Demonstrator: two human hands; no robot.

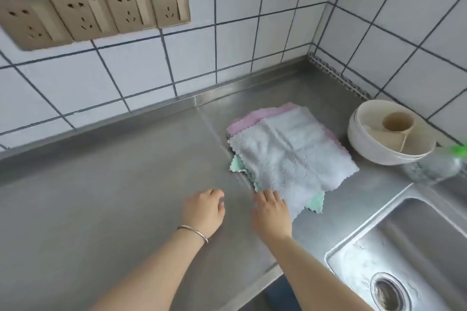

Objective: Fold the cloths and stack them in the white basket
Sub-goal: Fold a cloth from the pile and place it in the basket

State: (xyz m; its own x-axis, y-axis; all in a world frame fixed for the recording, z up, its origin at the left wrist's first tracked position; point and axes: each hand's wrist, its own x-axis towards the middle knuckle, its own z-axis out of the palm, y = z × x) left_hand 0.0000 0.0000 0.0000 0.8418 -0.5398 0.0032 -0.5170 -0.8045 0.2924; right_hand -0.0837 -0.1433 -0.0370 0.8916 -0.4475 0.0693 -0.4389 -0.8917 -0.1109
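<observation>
A loose pile of cloths lies flat on the steel counter. A light blue cloth is on top, a pink cloth shows at the far edge, and a green cloth peeks out below. My right hand rests on the near corner of the blue cloth, fingers spread. My left hand, with a bracelet on the wrist, lies on the bare counter left of the pile and holds nothing. No white basket can be made out for certain.
A white bowl-like container with a beige divided insert stands right of the cloths. A sink with a drain takes the lower right. A blurred clear bottle with a green cap lies by the sink. Wall sockets sit on the tiles.
</observation>
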